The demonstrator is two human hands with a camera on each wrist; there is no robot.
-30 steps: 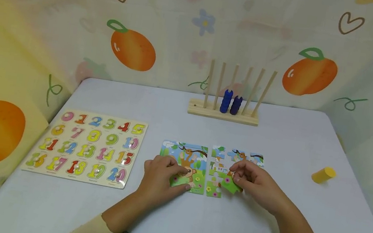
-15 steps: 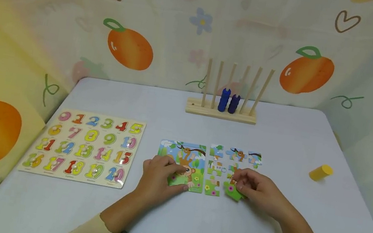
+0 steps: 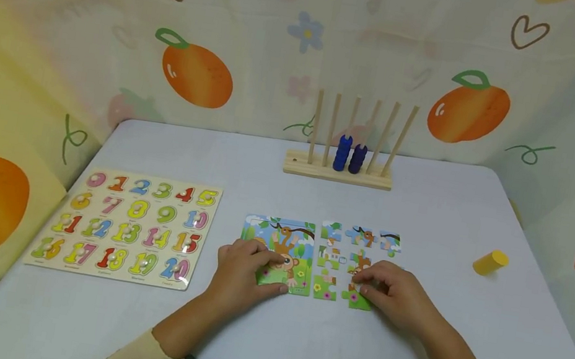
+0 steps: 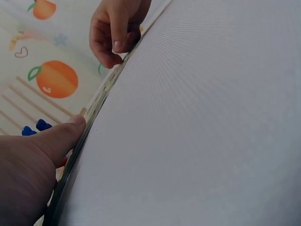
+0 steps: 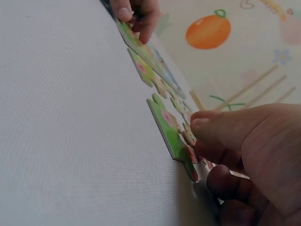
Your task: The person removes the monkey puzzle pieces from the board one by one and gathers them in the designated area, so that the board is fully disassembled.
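Observation:
My left hand (image 3: 242,269) rests on the left part of a square monkey picture board (image 3: 305,251), its thumb along the near edge. Part of the picture is hidden under that hand. To the right, my right hand (image 3: 401,295) pinches the upper right side of a green jigsaw puzzle piece (image 3: 358,302) with a pink flower. In the right wrist view this puzzle piece (image 5: 164,127) lies low at the table, with thumb and index finger at its far side. Several other puzzle pieces (image 3: 323,289) lie in loose rows between and beyond the hands.
A number board (image 3: 127,226) with knobbed numerals 0 to 20 lies at the left. At the back stands a wooden peg rack (image 3: 337,175) with blue and dark purple beads (image 3: 343,154). A yellow cylinder (image 3: 491,262) lies at the right on the white table (image 3: 294,350).
The right hand has lowered the green puzzle piece from a tilted position to nearly flat, lined up below the piece above it. The left hand stays on the picture board.

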